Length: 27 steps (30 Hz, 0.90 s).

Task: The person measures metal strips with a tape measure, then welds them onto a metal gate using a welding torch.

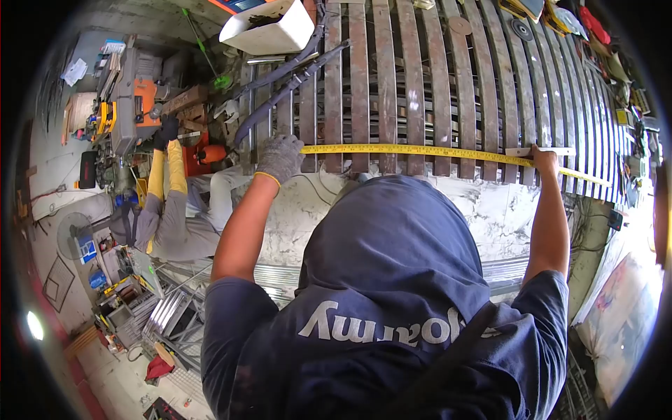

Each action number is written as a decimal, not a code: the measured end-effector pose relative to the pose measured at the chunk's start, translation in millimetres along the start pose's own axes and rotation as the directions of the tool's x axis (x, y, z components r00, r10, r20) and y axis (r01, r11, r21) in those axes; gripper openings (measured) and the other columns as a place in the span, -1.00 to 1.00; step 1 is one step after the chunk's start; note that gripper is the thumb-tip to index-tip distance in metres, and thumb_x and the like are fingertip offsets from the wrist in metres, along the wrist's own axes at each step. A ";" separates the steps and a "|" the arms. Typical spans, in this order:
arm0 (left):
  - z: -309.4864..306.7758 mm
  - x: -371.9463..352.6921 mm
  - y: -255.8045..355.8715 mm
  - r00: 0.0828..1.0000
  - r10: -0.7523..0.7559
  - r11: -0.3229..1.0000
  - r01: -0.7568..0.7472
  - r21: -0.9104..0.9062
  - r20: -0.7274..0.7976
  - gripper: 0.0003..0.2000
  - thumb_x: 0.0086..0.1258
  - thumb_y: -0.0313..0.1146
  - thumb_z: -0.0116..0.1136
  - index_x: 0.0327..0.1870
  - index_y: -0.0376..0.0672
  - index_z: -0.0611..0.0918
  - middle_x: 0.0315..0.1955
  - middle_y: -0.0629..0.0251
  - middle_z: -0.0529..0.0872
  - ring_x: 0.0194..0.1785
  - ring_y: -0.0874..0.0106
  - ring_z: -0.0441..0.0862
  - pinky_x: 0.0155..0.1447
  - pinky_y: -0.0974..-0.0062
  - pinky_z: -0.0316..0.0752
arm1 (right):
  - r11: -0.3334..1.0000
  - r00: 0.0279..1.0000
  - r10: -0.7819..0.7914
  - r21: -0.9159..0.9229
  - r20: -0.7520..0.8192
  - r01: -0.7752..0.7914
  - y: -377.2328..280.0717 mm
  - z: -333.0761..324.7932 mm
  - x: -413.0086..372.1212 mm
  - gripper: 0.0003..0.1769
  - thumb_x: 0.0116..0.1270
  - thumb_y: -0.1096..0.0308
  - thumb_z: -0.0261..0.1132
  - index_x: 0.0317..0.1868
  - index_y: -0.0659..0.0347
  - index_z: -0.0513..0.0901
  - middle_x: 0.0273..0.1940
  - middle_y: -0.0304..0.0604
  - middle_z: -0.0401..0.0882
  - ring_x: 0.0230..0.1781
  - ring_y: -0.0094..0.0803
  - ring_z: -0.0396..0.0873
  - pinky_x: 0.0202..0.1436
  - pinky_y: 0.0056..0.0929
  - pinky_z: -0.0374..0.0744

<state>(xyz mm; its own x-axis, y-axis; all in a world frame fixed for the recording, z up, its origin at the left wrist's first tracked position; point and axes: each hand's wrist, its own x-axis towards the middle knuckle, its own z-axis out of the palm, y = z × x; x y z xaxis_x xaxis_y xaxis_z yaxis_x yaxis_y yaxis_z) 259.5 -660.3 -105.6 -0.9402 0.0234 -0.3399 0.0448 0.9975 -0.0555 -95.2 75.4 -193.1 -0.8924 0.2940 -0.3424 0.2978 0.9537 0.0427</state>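
Observation:
A yellow tape measure blade point(406, 149) is stretched across a row of rusty flat metal bars point(360, 91), near their front ends. My left hand point(282, 158), in a grey knitted glove, closes on the tape at its left end. My bare right hand point(545, 161) grips the tape farther right, fingers closed at its edge. A short white flat strip point(565, 151) lies across the bars at my right fingers. Beyond that hand the tape runs on to the right over more bars.
A white bin point(273, 31) and dark straps point(287, 87) lie at the back left. Round discs point(460, 26) rest on the bars. On the left, a co-worker with yellow sleeves point(166, 171) reaches to an orange machine point(145, 101). Metal profiles point(168, 311) stand lower left.

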 end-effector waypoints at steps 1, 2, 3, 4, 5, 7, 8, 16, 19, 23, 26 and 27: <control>6.9 -2.6 -6.5 1.000 0.002 1.000 -0.002 0.002 -0.017 -0.70 0.51 -0.15 0.33 0.16 -0.02 0.77 0.05 0.19 0.76 0.19 0.08 0.72 0.33 0.04 0.59 | 1.000 0.999 -0.003 -0.026 0.037 0.004 5.3 7.6 13.5 -0.08 0.45 -0.41 0.34 0.25 0.43 0.80 0.34 0.34 0.73 0.44 0.15 0.67 0.52 0.02 0.59; 11.1 -5.0 -12.1 0.999 0.005 1.000 -0.005 0.004 -0.035 -0.69 0.52 -0.15 0.33 0.18 -0.03 0.77 0.06 0.19 0.76 0.19 0.07 0.72 0.34 0.05 0.59 | 0.999 0.997 -0.004 -0.052 0.073 0.008 4.7 10.4 21.0 -0.06 0.45 -0.41 0.35 0.28 0.43 0.78 0.36 0.33 0.72 0.46 0.14 0.66 0.53 0.00 0.59; 9.8 -7.3 -15.5 1.000 -0.003 1.000 0.003 -0.013 -0.018 -0.69 0.52 -0.15 0.33 0.18 -0.03 0.77 0.06 0.19 0.76 0.19 0.07 0.72 0.34 0.05 0.60 | 0.999 0.998 0.007 -0.047 0.065 -0.004 -0.4 6.0 17.6 -0.07 0.44 -0.43 0.36 0.26 0.41 0.80 0.33 0.33 0.74 0.43 0.14 0.68 0.50 0.00 0.60; 5.4 -9.5 -17.5 1.000 -0.010 0.999 0.010 -0.030 -0.001 -0.68 0.52 -0.15 0.33 0.19 -0.04 0.77 0.07 0.19 0.76 0.19 0.08 0.71 0.34 0.06 0.60 | 0.999 0.998 0.019 -0.042 0.058 -0.016 -3.2 -0.8 10.8 -0.08 0.43 -0.44 0.37 0.24 0.38 0.82 0.30 0.33 0.76 0.41 0.15 0.70 0.47 0.00 0.61; 1.3 -10.8 -18.4 1.000 -0.015 0.999 0.016 -0.048 0.015 -0.68 0.52 -0.15 0.32 0.19 -0.04 0.77 0.07 0.18 0.76 0.20 0.08 0.71 0.35 0.07 0.61 | 0.999 0.998 0.032 -0.038 0.050 -0.030 -7.6 -7.6 5.4 -0.09 0.42 -0.45 0.38 0.22 0.36 0.83 0.27 0.33 0.78 0.39 0.16 0.72 0.44 0.00 0.62; -8.0 -11.7 -16.2 0.999 -0.022 0.998 0.024 -0.052 0.031 -0.67 0.52 -0.16 0.33 0.20 -0.05 0.76 0.09 0.19 0.76 0.20 0.08 0.71 0.34 0.07 0.61 | 0.994 0.998 0.053 0.095 -0.035 -0.049 24.7 34.4 46.0 -0.35 0.43 -0.28 0.54 -0.02 0.25 0.85 -0.16 0.03 0.82 -0.19 -0.09 0.77 -0.06 -0.11 0.69; -9.8 -12.8 -15.1 0.999 -0.025 0.998 0.028 -0.055 0.039 -0.67 0.52 -0.16 0.33 0.20 -0.06 0.76 0.10 0.19 0.76 0.20 0.08 0.72 0.33 0.07 0.62 | 0.973 0.998 0.057 0.222 0.035 -0.064 43.8 52.9 70.2 -0.42 0.43 -0.22 0.58 -0.09 0.22 0.83 -0.27 -0.06 0.76 -0.34 -0.19 0.69 -0.21 -0.15 0.64; -5.2 -9.5 -16.4 0.999 -0.020 1.000 0.020 -0.021 0.031 -0.73 0.51 -0.18 0.34 0.10 -0.06 0.77 0.04 0.18 0.76 0.16 0.07 0.72 0.29 0.05 0.63 | 0.374 0.915 0.199 0.836 0.351 -0.402 22.1 14.4 18.3 -0.59 0.57 0.10 0.54 -0.41 0.01 0.60 -0.56 -0.37 0.41 -0.64 -0.54 0.25 -0.61 -0.36 0.21; -3.7 -10.2 -15.7 0.999 -0.022 1.000 0.022 -0.007 0.038 -0.76 0.50 -0.18 0.34 0.04 -0.07 0.77 0.03 0.18 0.75 0.15 0.08 0.73 0.28 0.05 0.63 | 0.221 0.910 0.218 0.891 0.351 -0.397 28.8 19.5 23.5 -0.63 0.60 0.13 0.51 -0.37 0.03 0.61 -0.56 -0.36 0.41 -0.63 -0.53 0.23 -0.61 -0.36 0.22; 4.6 -9.9 -21.3 0.999 0.013 1.000 -0.014 -0.019 -0.034 -0.78 0.51 -0.14 0.32 -0.02 -0.04 0.81 -0.03 0.15 0.79 0.14 0.07 0.76 0.26 0.00 0.65 | 0.238 0.914 0.323 0.914 0.245 -0.329 57.3 23.4 51.7 -0.66 0.68 0.12 0.43 -0.28 0.09 0.64 -0.49 -0.34 0.42 -0.56 -0.52 0.32 -0.54 -0.36 0.32; 3.4 -11.4 -19.5 0.998 0.008 1.000 -0.008 -0.002 -0.055 -0.78 0.51 -0.16 0.31 -0.02 -0.05 0.82 0.00 0.16 0.78 0.16 0.08 0.75 0.28 0.02 0.64 | -0.037 0.943 0.169 0.958 0.287 -0.284 77.5 18.0 63.8 -0.75 0.74 0.15 0.35 -0.06 0.15 0.70 -0.40 -0.33 0.48 -0.40 -0.50 0.45 -0.36 -0.40 0.51; 4.4 -11.5 -18.5 0.998 0.002 1.000 -0.003 -0.004 -0.064 -0.78 0.51 -0.17 0.31 -0.02 -0.05 0.82 0.00 0.16 0.78 0.17 0.08 0.75 0.29 0.03 0.64 | -0.077 0.964 0.084 0.966 0.253 -0.247 73.9 11.0 60.7 -0.78 0.75 0.18 0.33 -0.02 0.15 0.69 -0.36 -0.32 0.51 -0.35 -0.51 0.48 -0.32 -0.42 0.52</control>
<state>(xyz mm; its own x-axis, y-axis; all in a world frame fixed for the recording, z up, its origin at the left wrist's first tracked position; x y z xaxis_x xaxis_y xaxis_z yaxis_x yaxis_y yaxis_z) 271.0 -679.4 -104.8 -0.9597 0.0301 -0.2792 0.0459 0.9977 -0.0505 -123.6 163.0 -221.0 -0.7494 0.3471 -0.5638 0.5247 -0.2081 -0.8255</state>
